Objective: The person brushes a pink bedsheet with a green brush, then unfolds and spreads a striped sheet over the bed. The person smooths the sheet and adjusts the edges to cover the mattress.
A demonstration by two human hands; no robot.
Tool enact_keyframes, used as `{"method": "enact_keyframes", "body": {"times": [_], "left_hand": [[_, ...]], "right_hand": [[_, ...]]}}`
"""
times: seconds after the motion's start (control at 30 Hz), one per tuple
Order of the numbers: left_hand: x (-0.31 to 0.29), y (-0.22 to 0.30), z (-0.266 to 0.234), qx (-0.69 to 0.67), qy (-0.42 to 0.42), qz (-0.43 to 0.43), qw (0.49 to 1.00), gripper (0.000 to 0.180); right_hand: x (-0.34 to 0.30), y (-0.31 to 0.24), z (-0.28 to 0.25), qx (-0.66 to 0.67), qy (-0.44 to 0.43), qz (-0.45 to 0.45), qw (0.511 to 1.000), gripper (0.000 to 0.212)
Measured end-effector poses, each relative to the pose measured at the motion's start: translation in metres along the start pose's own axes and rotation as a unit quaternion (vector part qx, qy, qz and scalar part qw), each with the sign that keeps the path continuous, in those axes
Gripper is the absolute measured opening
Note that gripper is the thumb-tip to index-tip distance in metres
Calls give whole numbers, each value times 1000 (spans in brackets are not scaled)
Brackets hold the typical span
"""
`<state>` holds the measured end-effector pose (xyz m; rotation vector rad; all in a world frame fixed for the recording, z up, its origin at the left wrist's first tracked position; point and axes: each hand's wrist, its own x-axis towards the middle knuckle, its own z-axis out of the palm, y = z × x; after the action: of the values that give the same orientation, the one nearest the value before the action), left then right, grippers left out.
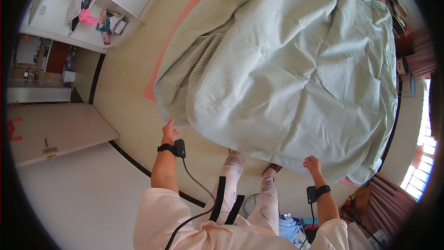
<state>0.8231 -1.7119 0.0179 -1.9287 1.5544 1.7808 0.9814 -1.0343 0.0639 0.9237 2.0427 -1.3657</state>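
A large pale green striped bed sheet (277, 60) lies spread over a bed, smooth in some parts and wrinkled in others, with heavier folds along its left side. My left hand (170, 132) is at the sheet's near left corner, its index finger stretched out and the other fingers loosely bent; I see no cloth in it. Over the near right edge of the sheet, my right hand (312, 163) has its fingers curled in. No fabric is drawn up into that hand. Each wrist carries a strapped black device with a cable.
A pink-red edge (163, 65) shows from under the sheet on the left. Beyond the tiled floor (125, 65) are a white cabinet (60, 18) with clothes on its shelves and a door (60, 132). Pink curtains (388, 199) hang by the window at right. Bags (289, 227) lie behind my legs.
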Motion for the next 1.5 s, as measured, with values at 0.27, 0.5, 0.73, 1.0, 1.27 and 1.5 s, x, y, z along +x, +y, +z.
{"method": "enact_keyframes", "body": {"times": [0.27, 0.5, 0.73, 1.0, 1.27, 1.5], "left_hand": [[39, 20, 1, -186, -228, 78, 952, 26], [52, 246, -123, -82, -45, 372, 923, 26], [13, 397, -185, -12, -55, 586, 809, 30], [60, 453, -160, 286, -198, 537, 768, 25], [133, 414, -145, 566, -386, 289, 668, 8], [276, 544, -225, 518, -412, 318, 679, 6]], "right_hand": [[-22, -119, 122, 46, -118, -89, 988, 10], [-75, -193, 150, 17, -101, -163, 981, 10], [-129, -230, 193, 77, 6, -185, 980, 10], [-241, -222, 316, 80, -33, -180, 980, 8], [-272, -271, 386, 159, 42, -170, 972, 10], [-202, -381, 528, 168, 103, -62, 978, 12]]}}
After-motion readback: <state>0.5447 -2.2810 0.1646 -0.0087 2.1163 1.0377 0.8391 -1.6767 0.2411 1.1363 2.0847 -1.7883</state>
